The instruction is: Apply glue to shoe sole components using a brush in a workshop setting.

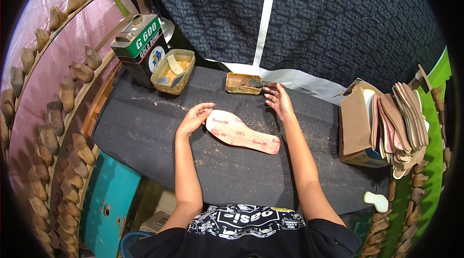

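A tan shoe insole point(243, 132) with red printing lies flat on the dark work table point(145, 127). My left hand point(193, 118) rests with fingers apart at the insole's left end, touching its edge. My right hand point(279, 99) reaches toward the back of the table. Its fingers close on the handle of a brush point(261, 84) that lies in a small rusty rectangular tin point(243, 84).
A yellow tray with glue and a scraper point(173, 70) and a green-and-black glue can point(140, 40) stand at the back left. A cardboard box with stacked insoles point(386, 122) sits at the right. Wooden shoe lasts point(63, 93) line racks on the left.
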